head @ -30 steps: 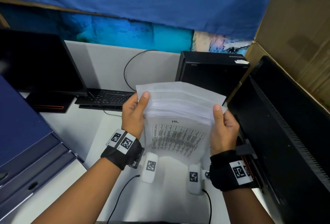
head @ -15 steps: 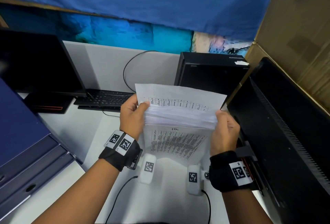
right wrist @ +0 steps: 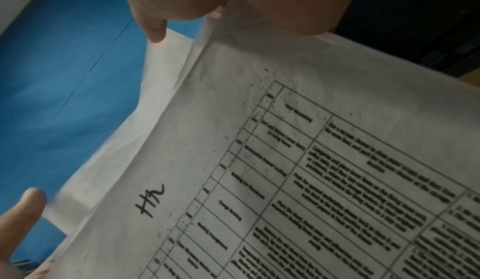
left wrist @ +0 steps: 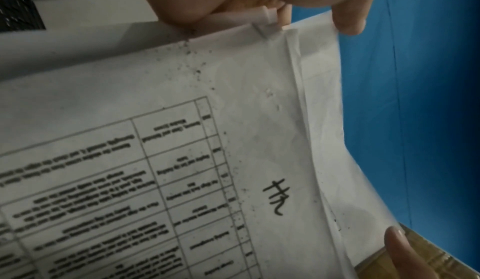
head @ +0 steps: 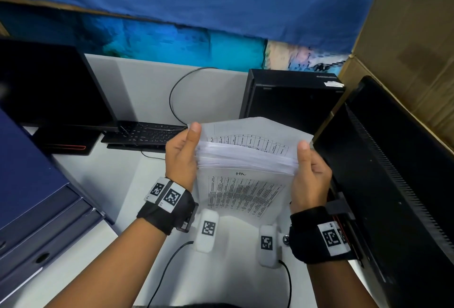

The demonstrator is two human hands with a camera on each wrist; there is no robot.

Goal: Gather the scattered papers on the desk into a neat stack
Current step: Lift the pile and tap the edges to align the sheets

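At the far left of the head view a dark blue drawer unit [head: 36,209] stands on the white desk [head: 103,180] with its drawers closed, so their contents cannot be told. Next to the right, the left hand [head: 183,158] grasps the left edge of the stack of papers [head: 245,175], thumb up along the front and fingers curled behind. The stack is held upright and clear of the desk, between the two hands, in front of the black keyboard [head: 145,133] and the black computer case [head: 292,99]. Its thin sheets are white and rectangular, fanned at the top; the front one carries a printed table and a handwritten mark. The right hand [head: 310,180] grips the right edge likewise, beside a black monitor [head: 393,172].
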